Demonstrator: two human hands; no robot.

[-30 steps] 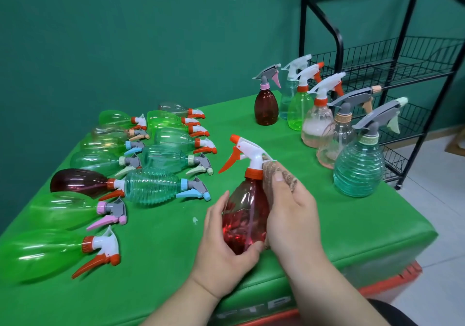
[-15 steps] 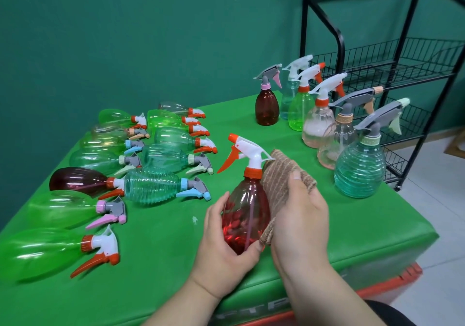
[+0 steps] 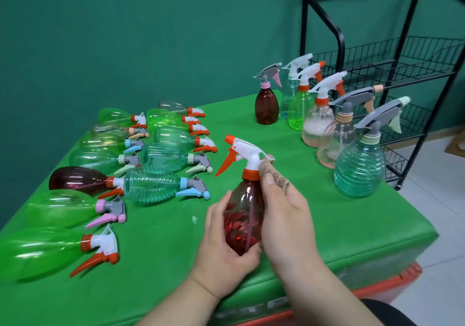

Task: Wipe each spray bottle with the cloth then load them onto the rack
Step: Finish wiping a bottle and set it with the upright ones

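Head view: red bottle (image 3: pixel 242 215) held upright over the green table (image 3: pixel 352 225)
The left hand (image 3: pixel 224 247) grips its lower body; the right hand (image 3: pixel 284 215) pinches the cloth (image 3: pixel 275 174) against its neck. Six bottles (image 3: pixel 359 167) stand near the rack (image 3: pixel 402 56); lying bottles (image 3: pixel 151 186) fill the left

— Is there any writing here that can be read?

— Only in one place: pale raised letters (image 3: pixel 273 306) on the near front face of the green desk (image 3: pixel 377 257) cover, just above the orange strip (image 3: pixel 392 283) at its foot.

— What do they spell?

— A capital "T", then what looks like a "P". They are large and only a shade lighter than the cover.

— And the whole word?

— I cannot tell. The left forearm (image 3: pixel 176 308) hides its beginning, and the right forearm (image 3: pixel 334 300) cuts off its end.
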